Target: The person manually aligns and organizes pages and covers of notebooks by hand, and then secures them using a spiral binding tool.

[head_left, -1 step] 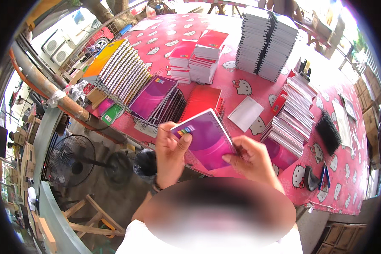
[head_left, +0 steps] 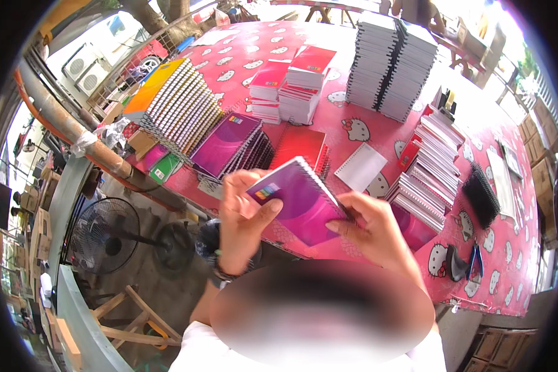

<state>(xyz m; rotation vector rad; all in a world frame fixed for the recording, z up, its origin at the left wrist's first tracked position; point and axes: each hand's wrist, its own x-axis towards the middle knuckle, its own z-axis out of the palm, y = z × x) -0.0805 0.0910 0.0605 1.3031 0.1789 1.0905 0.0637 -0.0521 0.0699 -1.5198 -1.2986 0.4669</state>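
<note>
Held thing: a purple spiral-bound notebook [head_left: 299, 199] with a glossy card cover and a small multicoloured square near one corner, held in the air above the near edge of the table.
Long axis: it runs from upper left to lower right, cover tilted up; the wire spiral lies along the upper right edge.
Left hand [head_left: 242, 217]: fingers curl behind the notebook's left corner, thumb pressed on the cover, clamped on it.
Right hand [head_left: 372, 229]: fingers pinched together on the notebook's lower right edge, by the spiral.
Table [head_left: 502, 266]: covered with a pink plastic cloth printed with white cartoon cat faces.
Nearby stacks: a fanned pile of purple notebooks [head_left: 229, 144] beyond the left hand; a red notebook [head_left: 301, 146] lying flat just behind the held one; a white ruled pad [head_left: 361, 166] beside it; a tall double stack of white-edged books [head_left: 394, 65] far back.
Below the table: a black floor fan [head_left: 105, 235] on bare concrete.
</note>
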